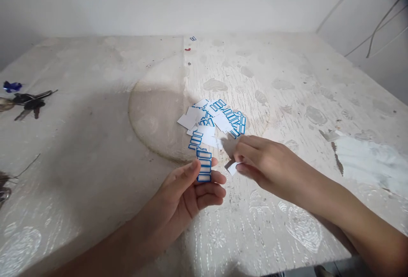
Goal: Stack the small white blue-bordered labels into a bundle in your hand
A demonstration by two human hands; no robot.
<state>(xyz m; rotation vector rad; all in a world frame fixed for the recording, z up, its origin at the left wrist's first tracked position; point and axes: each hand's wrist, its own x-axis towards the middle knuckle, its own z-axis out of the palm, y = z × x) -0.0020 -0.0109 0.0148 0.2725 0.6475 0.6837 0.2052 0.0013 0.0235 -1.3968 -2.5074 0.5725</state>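
My left hand [191,192], palm up, pinches a small stack of blue-framed paper labels [204,166] between the thumb and fingers. To its right, my right hand [261,158] is closed with a small white paper piece [233,168] between thumb and fingertips; its blank side shows. Just beyond both hands lies a loose pile of similar paper pieces [206,131]. Some show blue-outlined boxes, others plain white backs. A few pieces of the pile overlap close to the left fingertips.
Keys [32,100] and a blue wrapper scrap [12,86] lie at the far left. A torn, whitish sheet [369,162] is at the right. Tiny scraps, one red [188,49], sit near the wall. The patterned table cover [102,200] bears a ring-shaped stain. Cables [376,32] hang at upper right.
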